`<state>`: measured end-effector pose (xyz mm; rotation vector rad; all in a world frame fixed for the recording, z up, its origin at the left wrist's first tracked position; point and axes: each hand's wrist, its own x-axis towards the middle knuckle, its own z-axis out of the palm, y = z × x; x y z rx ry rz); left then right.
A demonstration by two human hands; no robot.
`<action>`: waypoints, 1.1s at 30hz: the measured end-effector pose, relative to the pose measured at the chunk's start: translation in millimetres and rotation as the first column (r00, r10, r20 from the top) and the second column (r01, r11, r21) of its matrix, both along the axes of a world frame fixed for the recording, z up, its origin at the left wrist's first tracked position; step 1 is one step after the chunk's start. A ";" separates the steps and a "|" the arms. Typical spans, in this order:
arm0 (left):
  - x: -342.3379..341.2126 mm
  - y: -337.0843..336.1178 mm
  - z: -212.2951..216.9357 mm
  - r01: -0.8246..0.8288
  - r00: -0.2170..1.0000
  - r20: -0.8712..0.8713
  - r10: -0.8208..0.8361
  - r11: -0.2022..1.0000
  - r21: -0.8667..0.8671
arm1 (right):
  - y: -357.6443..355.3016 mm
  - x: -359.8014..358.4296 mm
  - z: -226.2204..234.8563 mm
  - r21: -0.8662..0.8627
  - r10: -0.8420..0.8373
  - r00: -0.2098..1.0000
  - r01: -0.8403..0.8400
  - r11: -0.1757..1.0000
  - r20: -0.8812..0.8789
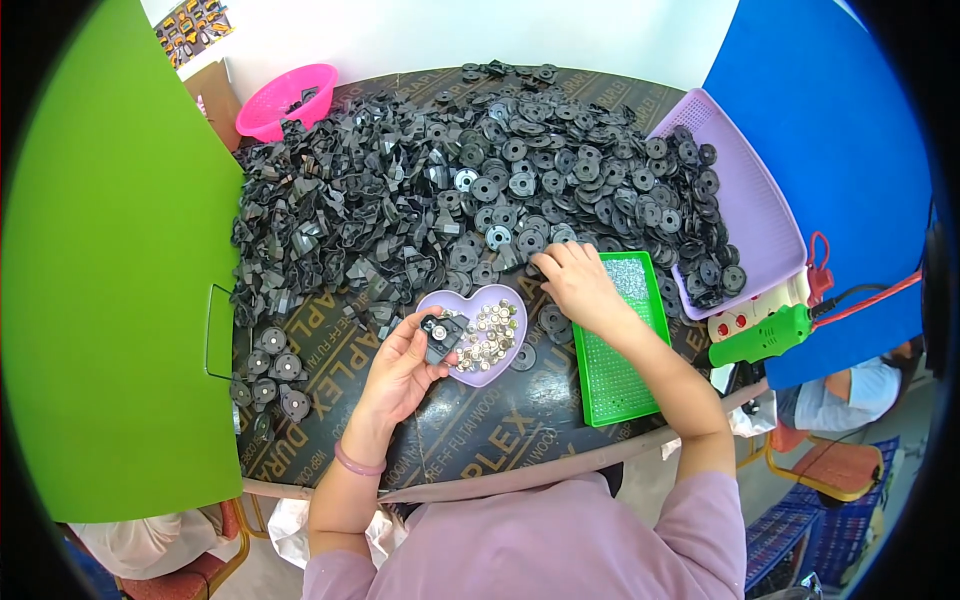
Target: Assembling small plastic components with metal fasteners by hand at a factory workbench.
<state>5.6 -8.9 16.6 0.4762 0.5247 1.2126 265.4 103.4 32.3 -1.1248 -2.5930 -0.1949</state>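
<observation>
My left hand (395, 378) grips a black plastic housing (443, 343) with a round metal piece in its middle, over the left edge of a lilac heart-shaped dish (478, 378). Small metal parts (494, 333) fill much of that dish. Reaching forward, my right hand (580, 290) is at the near edge of a heap of black plastic discs (590, 170). Its fingers are bent together among the discs, and what lies between the fingertips is hidden. The right forearm crosses above a green tray (588, 400) holding small shiny bits at its far end.
Black angular parts (330, 200) are heaped at the left, behind several assembled pieces (275, 370). A pink basket (270, 118) stands at the back left, a lilac tray (765, 215) at the right. Near it are a green electric tool (762, 338) and a power strip (745, 312). Green (130, 280) and blue (830, 170) panels flank the table.
</observation>
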 end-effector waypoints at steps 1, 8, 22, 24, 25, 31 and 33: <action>-2.1 -0.7 -0.7 -0.002 1.000 -0.001 0.002 1.000 -0.009 | -6.1 -1.6 11.8 -0.081 0.010 0.999 -0.007 0.997 0.032; -0.7 -1.0 -0.6 0.052 0.997 0.066 -0.050 0.998 -0.038 | -26.7 5.2 8.3 -0.120 0.102 0.951 -0.069 0.990 0.292; 2.1 -1.3 -2.4 0.108 0.985 0.136 -0.102 0.993 -0.036 | -1.4 -4.2 16.8 -0.294 0.138 0.958 -0.060 0.954 0.253; 1.8 -1.2 -1.9 0.111 0.983 0.148 -0.105 0.993 -0.032 | 4.4 -5.1 15.0 -0.306 0.136 0.955 -0.052 0.951 0.262; 2.0 -1.3 -0.8 0.111 0.984 0.144 -0.105 0.993 -0.037 | 7.6 -3.5 14.1 -0.352 0.147 0.962 -0.058 0.934 0.231; 9.5 -3.9 -0.2 0.076 0.989 0.127 -0.073 0.997 -0.023 | -5.5 -19.3 42.5 -0.297 0.073 0.907 -0.211 0.931 -0.414; 13.2 -5.1 -5.5 0.061 0.990 0.126 -0.061 0.998 0.003 | -29.3 -36.8 55.2 -0.287 0.071 0.860 -0.244 0.926 -0.505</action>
